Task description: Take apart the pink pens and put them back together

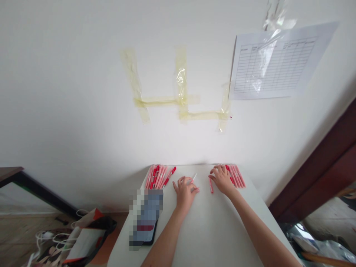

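Note:
My left hand point(185, 192) rests on the white table point(205, 230), fingers curled round a thin white pen refill point(194, 179) that pokes out toward the wall. My right hand point(221, 178) lies flat with fingers spread over a row of several pink and red pens point(236, 175) at the table's far right. One loose pink pen piece point(211, 185) lies just left of that hand. A second pile of several pink and red pens point(158, 176) sits at the far left of the table, apart from both hands.
A phone point(146, 218) lies on the table's left edge. A white wall with tape strips point(182, 100) and a printed table sheet point(274, 63) rises behind. Bags and cables point(75, 237) sit on the floor left. A dark wooden door frame point(319, 163) stands right.

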